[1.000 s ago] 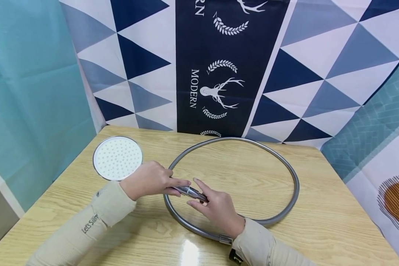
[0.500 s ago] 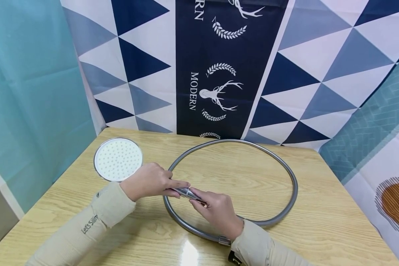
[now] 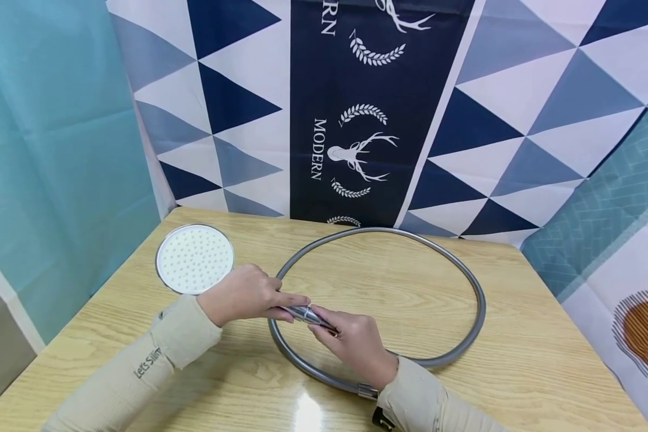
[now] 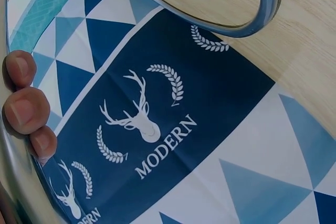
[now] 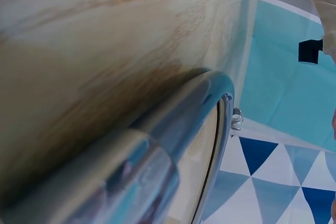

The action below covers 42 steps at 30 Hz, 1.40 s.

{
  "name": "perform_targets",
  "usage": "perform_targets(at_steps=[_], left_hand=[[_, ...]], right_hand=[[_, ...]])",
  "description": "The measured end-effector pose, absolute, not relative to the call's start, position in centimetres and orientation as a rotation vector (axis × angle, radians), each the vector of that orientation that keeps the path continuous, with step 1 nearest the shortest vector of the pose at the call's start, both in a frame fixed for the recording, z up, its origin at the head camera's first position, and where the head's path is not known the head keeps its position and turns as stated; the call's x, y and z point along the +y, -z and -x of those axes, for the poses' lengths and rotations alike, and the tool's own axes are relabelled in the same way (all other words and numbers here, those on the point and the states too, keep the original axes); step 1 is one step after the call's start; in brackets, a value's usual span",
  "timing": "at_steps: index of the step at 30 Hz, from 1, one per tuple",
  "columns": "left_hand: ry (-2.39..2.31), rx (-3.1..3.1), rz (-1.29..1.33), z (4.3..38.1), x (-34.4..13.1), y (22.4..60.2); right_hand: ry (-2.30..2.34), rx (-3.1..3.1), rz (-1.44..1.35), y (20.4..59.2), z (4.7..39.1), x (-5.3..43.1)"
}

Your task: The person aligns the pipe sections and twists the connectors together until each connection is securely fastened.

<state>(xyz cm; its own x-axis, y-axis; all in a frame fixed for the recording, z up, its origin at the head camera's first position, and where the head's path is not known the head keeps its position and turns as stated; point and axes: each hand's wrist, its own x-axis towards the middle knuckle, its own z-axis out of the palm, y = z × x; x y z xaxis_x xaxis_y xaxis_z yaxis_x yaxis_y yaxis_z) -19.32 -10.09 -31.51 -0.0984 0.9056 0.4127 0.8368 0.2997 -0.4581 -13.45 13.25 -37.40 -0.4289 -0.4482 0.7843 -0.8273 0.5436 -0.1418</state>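
Note:
A round white-faced shower head (image 3: 194, 258) with a chrome rim lies at the left, its nozzles facing up. My left hand (image 3: 243, 294) grips its chrome handle (image 3: 298, 312); curled fingertips (image 4: 27, 109) show on the metal in the left wrist view. At the handle's lower end my right hand (image 3: 353, 342) pinches the metal joint with thumb and fingers. A grey shower hose (image 3: 480, 300) loops on the table, and one stretch runs in under the right hand. Its ribbed end fitting (image 3: 367, 390) lies beside the right wrist. The joint is partly covered by fingers.
The wooden table (image 3: 529, 336) meets a patterned cloth backdrop (image 3: 356, 108) at its far edge. A teal curtain (image 3: 59, 150) hangs at the left, and a pale cloth (image 3: 615, 264) covers the right side.
The right thumb and fingers, spread apart around the joint a second ago, have closed on it nearer the left hand. The left hand stays in place; the view shifts slightly.

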Motion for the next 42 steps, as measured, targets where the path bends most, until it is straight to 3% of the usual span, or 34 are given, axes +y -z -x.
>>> perform_targets(at_steps=[28, 42], left_hand=[[-0.126, -1.880, 1.593, 20.1, -9.9, 32.3], [-0.107, -1.790, 1.508, 21.6, -7.2, 32.2]], right_hand=[[-0.833, -2.149, -1.046, 37.8, 13.5, 13.5], [-1.209, -2.184, -0.781, 36.6, 13.0, 16.2]])
